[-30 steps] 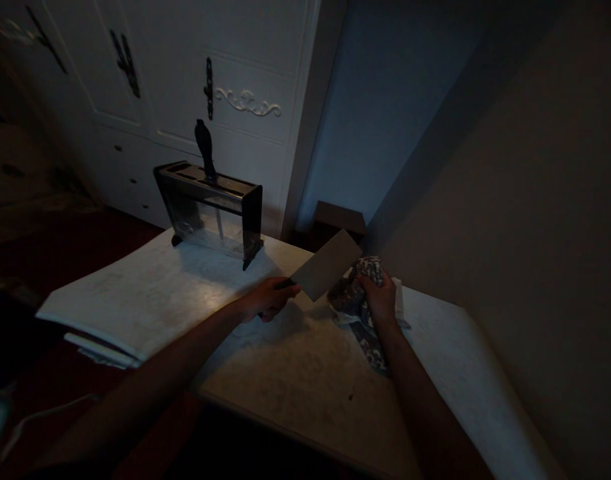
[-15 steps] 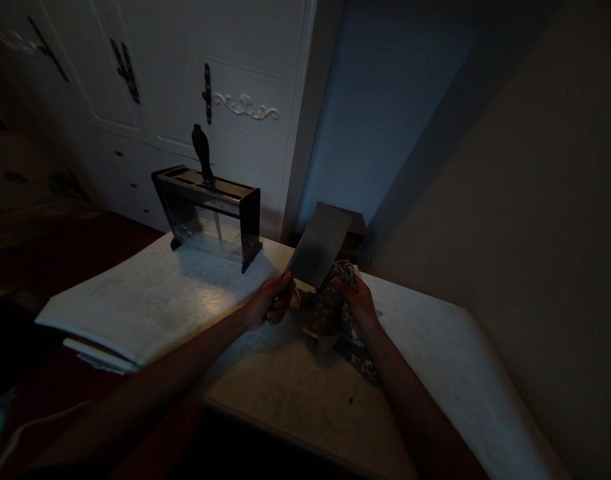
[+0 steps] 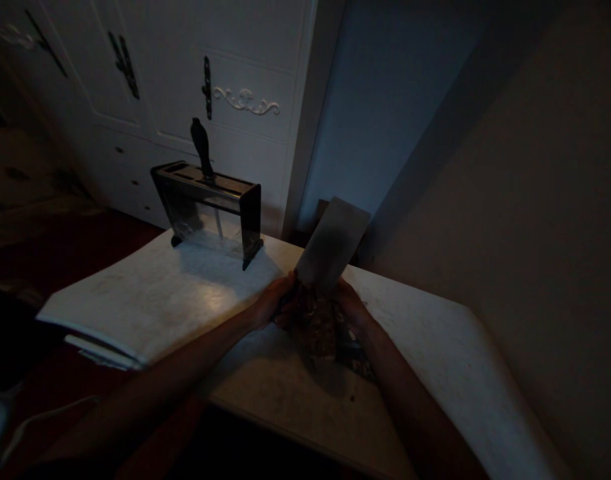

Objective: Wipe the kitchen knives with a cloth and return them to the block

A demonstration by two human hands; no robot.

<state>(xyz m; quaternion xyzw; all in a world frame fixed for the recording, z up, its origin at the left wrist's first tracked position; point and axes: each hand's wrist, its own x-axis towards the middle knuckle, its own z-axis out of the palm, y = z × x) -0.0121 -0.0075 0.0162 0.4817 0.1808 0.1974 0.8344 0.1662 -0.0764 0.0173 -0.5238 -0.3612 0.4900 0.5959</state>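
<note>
My left hand [image 3: 275, 305] is closed around the handle of a broad cleaver [image 3: 331, 243], whose flat blade points up and away from me. My right hand [image 3: 349, 305] grips a patterned cloth [image 3: 319, 327] bunched against the base of the blade, right beside my left hand. Both hands meet over the pale table top [image 3: 175, 293]. The cleaver's handle is hidden by my fingers and the cloth.
A dark knife block [image 3: 208, 210] with clear sides stands at the table's back left, one black-handled knife [image 3: 201, 147] stuck in it. White cupboard doors [image 3: 185, 80] rise behind. A wall runs close along the right. The room is dim.
The cleaver blade swung from lying low and slanted to standing nearly upright. My right hand brought the cloth leftward to the blade's base, so both hands now touch.
</note>
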